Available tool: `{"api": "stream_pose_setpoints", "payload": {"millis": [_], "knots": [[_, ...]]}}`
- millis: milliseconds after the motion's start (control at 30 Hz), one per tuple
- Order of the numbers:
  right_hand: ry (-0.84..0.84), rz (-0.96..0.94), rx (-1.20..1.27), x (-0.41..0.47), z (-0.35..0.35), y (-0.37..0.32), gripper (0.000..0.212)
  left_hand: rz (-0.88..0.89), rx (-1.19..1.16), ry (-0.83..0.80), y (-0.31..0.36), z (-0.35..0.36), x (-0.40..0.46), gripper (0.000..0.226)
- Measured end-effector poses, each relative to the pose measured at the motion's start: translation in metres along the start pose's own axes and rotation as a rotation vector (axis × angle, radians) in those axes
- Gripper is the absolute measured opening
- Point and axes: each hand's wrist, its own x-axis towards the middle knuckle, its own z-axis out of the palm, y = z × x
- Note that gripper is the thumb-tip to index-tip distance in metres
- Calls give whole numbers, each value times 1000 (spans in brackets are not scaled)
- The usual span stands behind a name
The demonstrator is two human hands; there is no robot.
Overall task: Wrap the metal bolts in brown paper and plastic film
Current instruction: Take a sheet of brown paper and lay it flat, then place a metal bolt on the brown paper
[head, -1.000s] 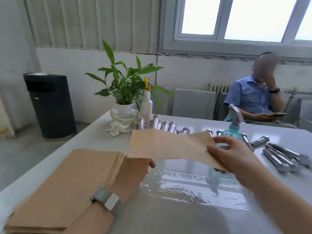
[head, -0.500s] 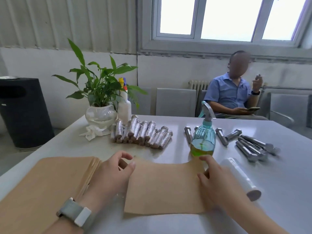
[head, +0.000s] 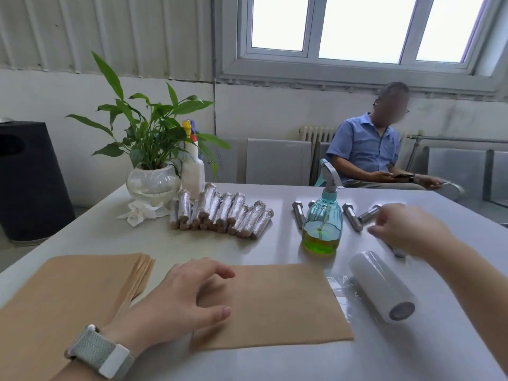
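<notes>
Now the left hand (head: 181,295), fingers spread, pins the paper (head: 275,301) at lower centre; the right hand (head: 406,229), blurred, fingers open, reaches for bare bolts (head: 351,217) at right. Next: grasp one bolt, lay it on the paper.

Potted plant (head: 149,149) beside white bottle (head: 193,166); crumpled tissue (head: 140,211); teal spray bottle (head: 323,215); black bin (head: 27,180); seated person (head: 371,152).

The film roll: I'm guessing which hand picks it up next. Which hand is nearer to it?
Right. The right hand hovers just beyond the film roll, over the bolts; the left hand rests on the single brown sheet, farther away.
</notes>
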Motion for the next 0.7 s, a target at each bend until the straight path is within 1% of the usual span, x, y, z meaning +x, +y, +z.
{"api": "stream_pose_setpoints", "payload": {"millis": [33, 100, 200, 233, 300, 367, 500, 533, 600, 633, 700], "knots": [[-53, 43, -45, 14, 5, 11, 24, 9, -2, -14, -1, 0, 0, 43], [-159, 49, -166, 27, 23, 24, 28, 21, -2, -33, -3, 0, 1, 45], [-256, 2, -303, 31, 48, 31, 58, 20, 14, -39, -5, 2, 2, 47], [-259, 10, -329, 31, 50, 31, 62, 20, 15, -41, -6, 2, 2, 47], [-215, 17, -377, 33, 50, 33, 60, 20, 17, -40, -6, 2, 1, 45], [-201, -26, -428, 35, 52, 36, 52, 17, 21, -42, -6, 2, 1, 44], [-242, -97, -477, 36, 52, 38, 23, 19, 20, -46, -6, 1, 2, 45], [-251, -127, -455, 37, 53, 38, 17, 16, 18, -51, -6, 1, 2, 46], [-290, -178, -299, 38, 48, 36, 8, 13, 16, -60, -7, 1, 2, 47], [-316, -205, -206, 37, 45, 35, 11, 12, 14, -65, -7, 1, 2, 47], [-350, -282, -117, 37, 42, 37, 31, 6, 7, -78, -7, 2, 3, 49]]}}
